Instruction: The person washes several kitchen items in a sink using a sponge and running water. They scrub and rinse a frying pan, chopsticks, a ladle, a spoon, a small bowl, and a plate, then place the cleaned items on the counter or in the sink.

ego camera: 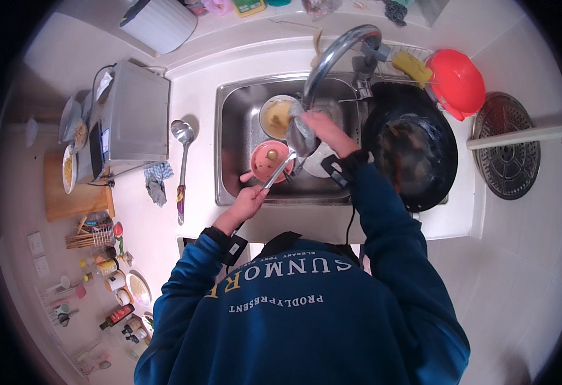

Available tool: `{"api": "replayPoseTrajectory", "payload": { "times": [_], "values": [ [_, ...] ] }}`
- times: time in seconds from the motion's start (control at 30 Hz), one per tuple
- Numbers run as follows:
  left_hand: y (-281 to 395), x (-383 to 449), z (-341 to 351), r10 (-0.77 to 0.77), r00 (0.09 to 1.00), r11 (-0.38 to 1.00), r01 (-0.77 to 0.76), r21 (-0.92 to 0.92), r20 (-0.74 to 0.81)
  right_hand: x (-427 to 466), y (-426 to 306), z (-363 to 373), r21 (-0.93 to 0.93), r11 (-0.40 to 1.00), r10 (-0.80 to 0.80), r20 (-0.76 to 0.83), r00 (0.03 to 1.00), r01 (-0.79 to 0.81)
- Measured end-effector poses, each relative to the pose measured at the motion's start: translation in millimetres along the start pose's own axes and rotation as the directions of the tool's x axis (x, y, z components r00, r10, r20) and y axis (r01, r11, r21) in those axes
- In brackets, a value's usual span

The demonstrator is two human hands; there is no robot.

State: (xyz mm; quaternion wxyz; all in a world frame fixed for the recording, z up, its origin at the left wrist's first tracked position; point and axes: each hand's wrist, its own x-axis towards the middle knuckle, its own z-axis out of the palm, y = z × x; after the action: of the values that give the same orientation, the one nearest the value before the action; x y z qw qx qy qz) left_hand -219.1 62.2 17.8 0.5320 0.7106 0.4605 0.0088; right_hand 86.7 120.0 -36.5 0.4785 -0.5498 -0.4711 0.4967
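Note:
My left hand [248,204] grips the handle of a metal cooking spatula [279,172] over the near side of the stainless steel sink [235,103]. Its broad head rises to the middle of the basin, under the curved chrome faucet [331,54]. There my right hand [323,129] presses a greyish cloth or scrubber [297,117] against the head. Below, a white bowl [277,117] holds cloudy yellowish liquid. Nearer me lies a pink handled bowl [266,163] with a round object in it. A white dish [320,162] is partly hidden by my right arm.
A black wok [410,149] stands right of the basin. Behind it are a yellow sponge [411,69] on a wire rack and a red plastic basin [458,82]. To the left, a ladle [182,163] lies on the counter beside a grey appliance [139,113] and crumpled cloths [157,182].

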Motion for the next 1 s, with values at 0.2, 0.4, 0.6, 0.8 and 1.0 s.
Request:
{"api": "replayPoseTrajectory", "payload": {
  "times": [0.2, 0.4, 0.6, 0.8, 1.0],
  "values": [
    [-7.3, 12.9, -6.7, 0.267, 0.947, 0.962, -0.252, 0.101, -0.181, -9.7, -8.6, -14.0, 0.329, 0.896, 0.254, 0.173, 0.952, -0.299],
    [18.6, 36.6, 0.4, -0.091, 0.991, 0.923, 0.049, -0.382, -0.093, -32.2, -4.2, 23.5, 0.790, 0.586, 0.307, -0.011, 0.952, -0.180],
    [50.7, 73.6, 31.8, -0.081, 0.992, 0.964, 0.053, -0.261, -0.097, -19.2, -22.8, 50.8, 0.857, 0.459, 0.289, 0.105, 0.952, -0.234],
    [70.1, 126.4, 6.7, -0.030, 0.995, 0.996, 0.022, -0.091, -0.093, -13.8, -26.5, 47.7, 0.704, 0.703, 0.187, -0.045, 0.981, -0.101],
    [105.0, 139.0, -39.2, -0.009, 0.979, 0.954, -0.053, -0.297, -0.205, -4.4, -16.5, 21.9, 0.152, 0.979, 0.145, -0.076, 0.987, -0.132]
  ]
}}
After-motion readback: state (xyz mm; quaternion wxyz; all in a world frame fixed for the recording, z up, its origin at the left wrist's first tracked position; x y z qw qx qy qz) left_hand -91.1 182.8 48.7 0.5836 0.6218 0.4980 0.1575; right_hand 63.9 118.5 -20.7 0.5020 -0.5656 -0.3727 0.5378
